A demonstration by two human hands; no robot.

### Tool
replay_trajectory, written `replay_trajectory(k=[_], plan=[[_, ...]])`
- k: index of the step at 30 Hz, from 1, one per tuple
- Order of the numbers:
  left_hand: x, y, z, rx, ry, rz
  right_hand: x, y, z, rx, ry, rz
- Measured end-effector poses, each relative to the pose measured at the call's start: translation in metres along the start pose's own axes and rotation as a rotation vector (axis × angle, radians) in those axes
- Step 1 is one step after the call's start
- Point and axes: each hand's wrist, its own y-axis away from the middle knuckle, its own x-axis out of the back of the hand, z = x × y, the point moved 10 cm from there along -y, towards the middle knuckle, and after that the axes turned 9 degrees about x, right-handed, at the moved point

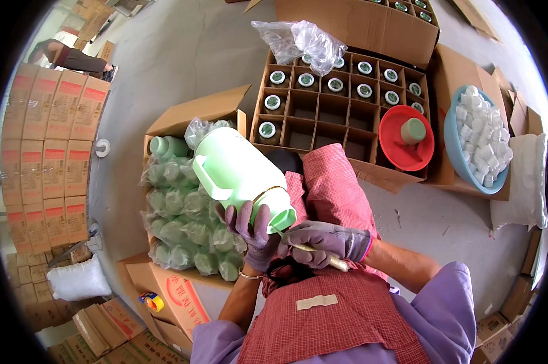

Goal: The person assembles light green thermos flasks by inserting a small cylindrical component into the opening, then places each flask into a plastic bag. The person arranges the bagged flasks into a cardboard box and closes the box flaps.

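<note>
A mint-green thermos jug (243,164) with a side handle lies tilted above my lap, its narrower end pointing down toward me. My gloved left hand (250,233) is closed round that lower end. My gloved right hand (325,241) grips a thin tool with a pale handle (338,263). The tool's slim front part reaches the jug's lower rim; its exact kind I cannot make out. Behind the jug, a carton (151,124) holds several green jugs wrapped in clear plastic (180,203).
Ahead stands a divided carton (347,113) of white-topped flasks, with plastic bags (301,39) on it. A red bowl (390,155) with a green cup (413,130) rests on its corner. Right, a blue basin (453,142) holds white caps (483,136). Stacked cartons (55,133) and a person (74,57) are left.
</note>
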Motion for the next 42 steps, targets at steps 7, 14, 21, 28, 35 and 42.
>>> replay_trajectory(k=[7,14,21,28,35,42], plan=[[0.007,-0.02,0.01,-0.03,0.023,0.108,-0.057,-0.02,0.004,0.169,-0.973,-0.723],[0.01,-0.031,0.001,0.082,0.132,0.021,-0.018,-0.011,-0.003,0.283,-0.36,0.207],[-0.004,-0.016,-0.011,-0.007,0.136,-0.101,-0.027,0.001,-0.044,0.324,0.323,0.359],[-0.001,-0.024,-0.002,0.01,0.138,-0.04,-0.026,0.004,-0.053,0.195,0.773,0.403],[0.001,-0.039,0.006,0.03,0.155,-0.007,-0.039,0.016,-0.068,0.772,1.97,0.462],[0.011,-0.065,-0.053,0.463,0.572,-0.018,0.062,0.102,-0.138,0.379,1.252,0.987]])
